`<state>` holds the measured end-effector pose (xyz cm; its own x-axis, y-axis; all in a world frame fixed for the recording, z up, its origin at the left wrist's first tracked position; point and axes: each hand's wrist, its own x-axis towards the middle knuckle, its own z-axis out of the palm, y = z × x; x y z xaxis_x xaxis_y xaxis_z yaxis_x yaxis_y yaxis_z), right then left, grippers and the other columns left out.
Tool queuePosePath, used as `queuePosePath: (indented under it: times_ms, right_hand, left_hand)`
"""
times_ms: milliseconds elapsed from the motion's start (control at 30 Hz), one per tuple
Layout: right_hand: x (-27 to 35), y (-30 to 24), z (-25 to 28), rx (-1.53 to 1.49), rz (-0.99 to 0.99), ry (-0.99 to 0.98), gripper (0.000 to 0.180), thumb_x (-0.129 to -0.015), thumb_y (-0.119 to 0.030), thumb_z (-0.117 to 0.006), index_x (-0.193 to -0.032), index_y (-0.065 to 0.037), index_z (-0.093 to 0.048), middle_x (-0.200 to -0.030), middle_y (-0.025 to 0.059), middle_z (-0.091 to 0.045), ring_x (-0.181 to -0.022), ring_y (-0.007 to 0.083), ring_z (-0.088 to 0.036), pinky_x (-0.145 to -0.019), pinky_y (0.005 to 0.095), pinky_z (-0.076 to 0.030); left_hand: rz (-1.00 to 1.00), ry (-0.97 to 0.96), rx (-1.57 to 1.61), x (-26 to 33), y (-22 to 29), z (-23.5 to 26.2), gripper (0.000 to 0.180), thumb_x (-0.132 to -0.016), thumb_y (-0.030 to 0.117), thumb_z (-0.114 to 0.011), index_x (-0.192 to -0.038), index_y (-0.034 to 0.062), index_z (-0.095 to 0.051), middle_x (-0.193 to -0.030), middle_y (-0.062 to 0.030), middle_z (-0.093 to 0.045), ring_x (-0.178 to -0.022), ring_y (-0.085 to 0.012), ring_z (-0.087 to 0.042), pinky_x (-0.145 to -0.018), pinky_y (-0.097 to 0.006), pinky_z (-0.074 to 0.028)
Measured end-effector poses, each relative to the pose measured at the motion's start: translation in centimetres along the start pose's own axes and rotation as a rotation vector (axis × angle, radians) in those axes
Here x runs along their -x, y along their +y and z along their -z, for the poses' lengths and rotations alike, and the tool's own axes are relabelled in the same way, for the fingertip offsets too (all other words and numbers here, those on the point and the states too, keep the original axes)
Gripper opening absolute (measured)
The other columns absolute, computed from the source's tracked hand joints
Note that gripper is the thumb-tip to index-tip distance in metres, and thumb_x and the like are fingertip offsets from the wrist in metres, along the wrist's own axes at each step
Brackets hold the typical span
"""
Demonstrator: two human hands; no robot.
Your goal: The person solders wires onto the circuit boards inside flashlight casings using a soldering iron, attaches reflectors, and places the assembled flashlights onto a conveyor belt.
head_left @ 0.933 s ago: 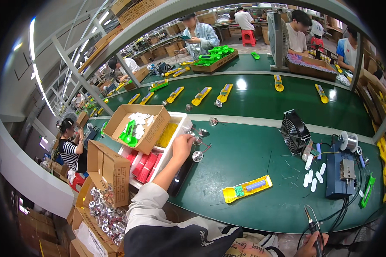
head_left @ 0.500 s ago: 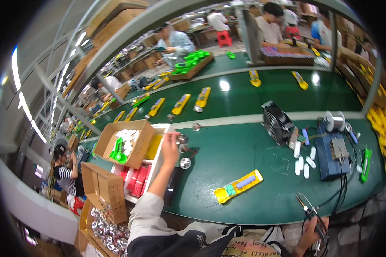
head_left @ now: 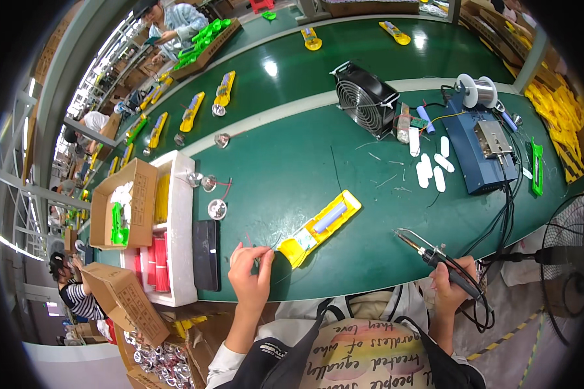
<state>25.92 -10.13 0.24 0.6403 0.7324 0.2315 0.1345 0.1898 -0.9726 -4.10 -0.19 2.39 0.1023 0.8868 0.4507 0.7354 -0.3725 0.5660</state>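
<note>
A yellow plastic casing (head_left: 344, 211) lies slantwise on the green bench in front of me, its open side up. Inside it sit a purple cylindrical battery cell (head_left: 329, 218) and, at the near left end, a small circuit board (head_left: 305, 238). My left hand (head_left: 252, 275) is at that end, thumb and forefinger closed on what looks like a thin wire. A soldering iron (head_left: 428, 253) is gripped in my right hand (head_left: 452, 285) near the bench's front edge. Its tip points up and left, apart from the casing.
On the left stand a white foam box (head_left: 178, 227) with red wires and a cardboard box (head_left: 143, 207). Several lamp reflectors (head_left: 217, 209) lie beside them. At right are a fan (head_left: 368, 100), white oval pieces (head_left: 425, 165), a blue soldering station (head_left: 480, 149) and a solder spool (head_left: 477, 92).
My left hand has come from the reflectors beside the foam box to the near left end of the casing, fingers pinched. My right hand still holds the soldering iron. The view has shifted.
</note>
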Motion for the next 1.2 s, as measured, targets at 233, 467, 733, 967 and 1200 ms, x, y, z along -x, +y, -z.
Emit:
queuePosePath:
  times_ms: [233,467,733,967,1200]
  right_hand:
    - [0.9,-1.6,-1.1,-0.006,-0.037,0.006,0.019,-0.074,-0.003,-0.058,-0.076,-0.001,-0.039,-0.053,0.0072,-0.051,-0.038,0.0069,-0.044,-0.037,0.0175,-0.036]
    - [2.1,-4.0,-2.8,0.045,0.012,-0.075,0.030,-0.074,-0.018,-0.062,-0.077,-0.001,-0.037,-0.052,0.0087,-0.050,-0.038,0.0082,-0.044,-0.036,0.0178,-0.035]
    - [3.6,-4.6,-7.7,0.200,0.086,-0.250,0.038,-0.075,-0.030,-0.060,-0.074,-0.003,-0.033,-0.046,0.0062,-0.046,-0.033,0.0069,-0.040,-0.032,0.0154,-0.028]
    - [3.1,-3.8,-7.8,0.231,0.093,-0.497,0.037,-0.075,-0.023,-0.064,-0.086,-0.004,-0.033,-0.061,0.0096,-0.057,-0.055,0.0145,-0.057,-0.052,0.0245,-0.046]
    - [3.2,-3.2,-8.7,0.200,0.003,-0.495,0.039,-0.076,-0.027,-0.062,-0.085,-0.003,-0.033,-0.061,0.0104,-0.058,-0.054,0.0143,-0.057,-0.052,0.0246,-0.046]
  left_hand:
    - [0.061,0.071,0.074,0.6,0.8,-1.9,0.007,-0.067,0.004,-0.063,-0.072,0.0057,-0.059,-0.067,-0.0033,-0.056,-0.067,-0.0203,-0.051,-0.083,-0.041,-0.036]
    - [0.094,0.073,0.093,1.0,1.1,-2.9,0.007,-0.066,0.006,-0.064,-0.070,0.0062,-0.058,-0.067,-0.0030,-0.054,-0.067,-0.0197,-0.050,-0.084,-0.041,-0.033]
    - [0.135,0.045,0.127,1.0,0.9,-3.3,0.009,-0.066,0.007,-0.065,-0.073,0.0073,-0.060,-0.067,-0.0024,-0.053,-0.067,-0.0196,-0.049,-0.080,-0.040,-0.036]
    - [0.151,-0.006,0.177,0.9,0.5,-3.2,0.011,-0.067,0.013,-0.066,-0.077,0.0113,-0.063,-0.066,0.0012,-0.048,-0.069,-0.0176,-0.046,-0.078,-0.039,-0.034]
    - [0.189,-0.040,0.188,0.7,0.5,-3.1,0.011,-0.066,0.013,-0.066,-0.076,0.0117,-0.063,-0.066,0.0019,-0.048,-0.068,-0.0171,-0.045,-0.074,-0.034,-0.034]
